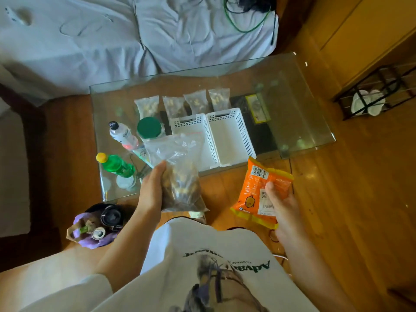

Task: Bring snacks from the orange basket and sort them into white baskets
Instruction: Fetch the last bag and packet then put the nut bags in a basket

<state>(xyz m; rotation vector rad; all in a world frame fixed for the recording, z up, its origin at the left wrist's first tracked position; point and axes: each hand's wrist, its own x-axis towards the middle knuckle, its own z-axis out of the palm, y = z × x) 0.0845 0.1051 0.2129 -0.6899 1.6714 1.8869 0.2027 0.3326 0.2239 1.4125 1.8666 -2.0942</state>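
The left hand point(151, 188) grips a clear zip-top plastic bag of brown and yellow mixed snacks point(180, 176) just left of centre frame, fingers curled behind it and thumb along its near edge. The right hand point(284, 204) holds a crinkled orange foil snack packet point(258, 194) at lower right of centre, thumb pressed on its printed face.

Both snacks hang at the near edge of the transparent glass coffee table point(292, 91). Directly above them in the frame sit 2 empty white perforated plastic baskets point(229, 134), side by side and touching, their long axes running away from the person toward the top of the frame. The clear bag already overlaps the near corner of the left basket, so that hand looks nearer its target; the orange packet lies below and slightly right of the right basket, apart from its rim. The coming placement seems a short forward reach for each hand.

The orange basket is not in view.
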